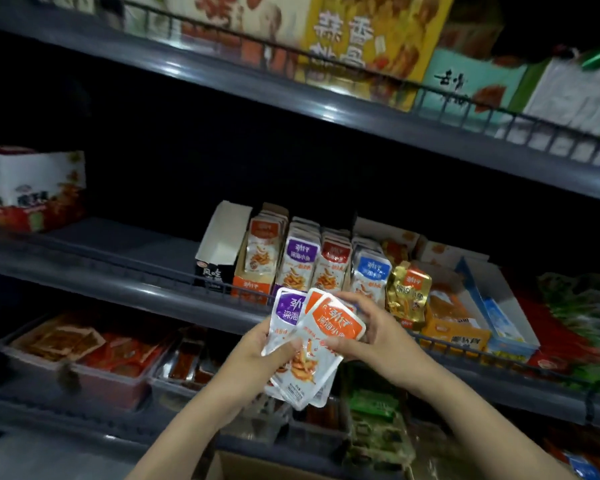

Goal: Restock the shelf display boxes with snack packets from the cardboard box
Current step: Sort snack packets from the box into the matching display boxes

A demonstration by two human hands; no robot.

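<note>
In front of the middle shelf my left hand grips a fanned stack of snack packets, orange-topped ones in front and a purple-topped one behind. My right hand pinches the upper right edge of the front orange packet. Just behind, display boxes on the shelf hold upright rows of packets: orange, purple, red and blue. A corner of the cardboard box shows at the bottom edge between my forearms.
An empty white display box stands left of the orange row. Gold packets and a blue-edged box lie to the right. The shelf's wire front rail runs before the boxes. Plastic bins of snacks fill the lower shelf.
</note>
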